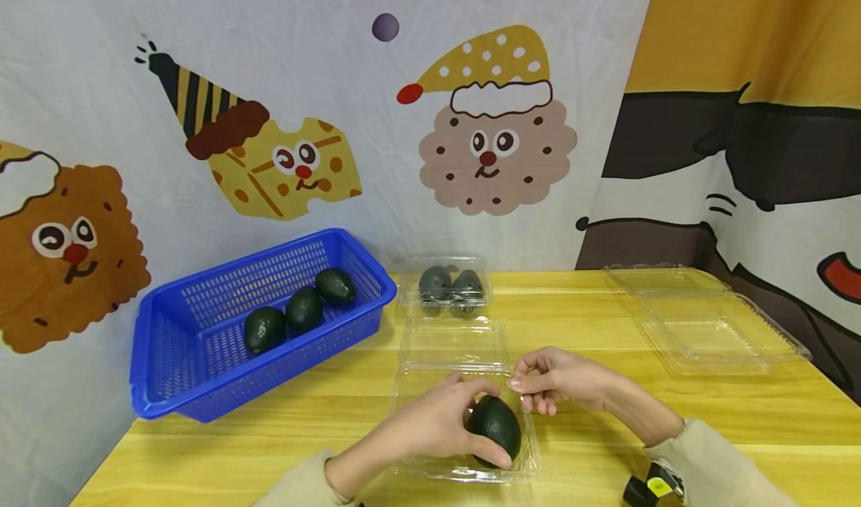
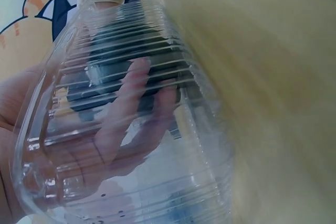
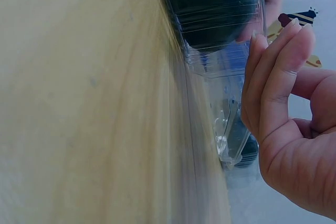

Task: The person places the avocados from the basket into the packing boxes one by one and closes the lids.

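My left hand [image 1: 440, 417] grips a dark green avocado [image 1: 495, 430] from its left side, thumb at the near end and fingertips at the far end. The avocado is inside the base of a clear plastic clamshell box [image 1: 424, 468], at its right side. In the left wrist view the ribbed box wall comes between the camera and the avocado [image 2: 126, 51]. At the box's far right corner is my right hand [image 1: 561, 378], thumb close to the index finger. In the right wrist view, the loosely bent fingers [image 3: 273, 87] stand right at the box's rim, with no avocado in them.
A blue slotted basket [image 1: 222, 387] at the left holds 3 avocados [image 1: 305, 310]. Behind the open box stands a closed clear box [image 1: 410, 286] with avocados inside. More open clear boxes [image 1: 706, 327] lie at the back right, before a printed cloth backdrop [image 1: 377, 118].
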`<state>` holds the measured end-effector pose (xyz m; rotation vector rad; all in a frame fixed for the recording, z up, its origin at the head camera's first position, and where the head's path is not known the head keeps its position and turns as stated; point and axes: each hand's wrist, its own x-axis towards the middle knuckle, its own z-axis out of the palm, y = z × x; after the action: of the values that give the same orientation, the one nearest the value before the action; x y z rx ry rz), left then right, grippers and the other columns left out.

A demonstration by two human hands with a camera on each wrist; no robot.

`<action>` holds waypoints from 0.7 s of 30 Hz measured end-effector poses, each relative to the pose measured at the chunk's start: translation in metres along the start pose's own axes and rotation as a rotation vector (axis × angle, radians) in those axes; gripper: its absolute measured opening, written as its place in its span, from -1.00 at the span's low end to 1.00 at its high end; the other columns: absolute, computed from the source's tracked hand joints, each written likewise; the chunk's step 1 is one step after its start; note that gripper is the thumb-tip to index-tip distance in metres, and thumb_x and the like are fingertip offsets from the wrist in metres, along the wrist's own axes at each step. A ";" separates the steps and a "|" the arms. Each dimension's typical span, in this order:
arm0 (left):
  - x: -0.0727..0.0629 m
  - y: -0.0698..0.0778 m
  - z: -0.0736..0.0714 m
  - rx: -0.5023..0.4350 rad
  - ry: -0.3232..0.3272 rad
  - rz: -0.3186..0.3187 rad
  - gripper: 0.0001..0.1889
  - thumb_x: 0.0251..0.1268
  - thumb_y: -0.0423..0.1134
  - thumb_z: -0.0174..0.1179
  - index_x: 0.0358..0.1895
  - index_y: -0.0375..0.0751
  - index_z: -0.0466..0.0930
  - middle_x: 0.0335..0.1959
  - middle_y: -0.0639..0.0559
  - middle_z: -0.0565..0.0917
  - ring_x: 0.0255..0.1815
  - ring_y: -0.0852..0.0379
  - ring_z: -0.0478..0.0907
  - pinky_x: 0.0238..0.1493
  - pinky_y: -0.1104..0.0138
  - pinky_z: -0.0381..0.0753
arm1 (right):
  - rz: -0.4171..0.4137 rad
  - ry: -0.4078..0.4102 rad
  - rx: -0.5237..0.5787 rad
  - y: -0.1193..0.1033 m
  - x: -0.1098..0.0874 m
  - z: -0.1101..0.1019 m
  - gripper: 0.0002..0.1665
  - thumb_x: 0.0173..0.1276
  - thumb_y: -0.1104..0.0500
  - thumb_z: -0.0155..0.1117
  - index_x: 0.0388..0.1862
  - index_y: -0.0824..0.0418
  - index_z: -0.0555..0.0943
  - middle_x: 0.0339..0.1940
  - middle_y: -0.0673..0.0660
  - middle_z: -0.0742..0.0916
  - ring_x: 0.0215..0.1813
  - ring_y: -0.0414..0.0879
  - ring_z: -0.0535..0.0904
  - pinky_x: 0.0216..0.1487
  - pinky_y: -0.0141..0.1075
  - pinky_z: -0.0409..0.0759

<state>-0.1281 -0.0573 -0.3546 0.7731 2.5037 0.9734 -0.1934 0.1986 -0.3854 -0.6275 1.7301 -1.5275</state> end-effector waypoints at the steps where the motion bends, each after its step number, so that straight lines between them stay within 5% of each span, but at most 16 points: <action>1: 0.000 0.000 -0.001 -0.004 -0.004 -0.010 -0.34 -0.02 0.04 0.60 0.20 0.02 0.57 -0.16 0.12 0.46 -0.24 0.30 0.45 -0.28 0.40 0.55 | 0.000 0.000 0.001 0.000 0.000 0.000 -0.71 0.53 0.22 0.20 -0.14 0.51 0.49 -0.46 0.06 0.72 -0.56 -0.32 0.55 -0.51 -0.51 0.55; 11: -0.001 0.000 -0.012 -0.069 -0.032 -0.047 -0.38 0.03 -0.12 0.59 0.19 -0.15 0.56 -0.33 0.10 0.56 -0.39 0.27 0.54 -0.31 0.37 0.55 | -0.005 -0.003 0.010 0.000 0.000 0.001 -0.74 0.53 0.23 0.19 -0.16 0.48 0.50 -0.45 0.07 0.72 -0.55 -0.32 0.55 -0.51 -0.51 0.55; 21: -0.006 0.001 -0.023 -0.124 -0.026 -0.055 -0.46 0.04 -0.22 0.56 0.13 -0.20 0.59 -0.30 0.08 0.60 -0.36 0.25 0.59 -0.25 0.35 0.59 | -0.003 -0.006 0.014 -0.001 0.000 0.001 -0.74 0.54 0.22 0.19 -0.14 0.48 0.49 -0.45 0.06 0.72 -0.55 -0.32 0.56 -0.50 -0.51 0.56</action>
<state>-0.1351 -0.0722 -0.3371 0.6708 2.4037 1.0804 -0.1928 0.1984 -0.3849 -0.6268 1.7132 -1.5368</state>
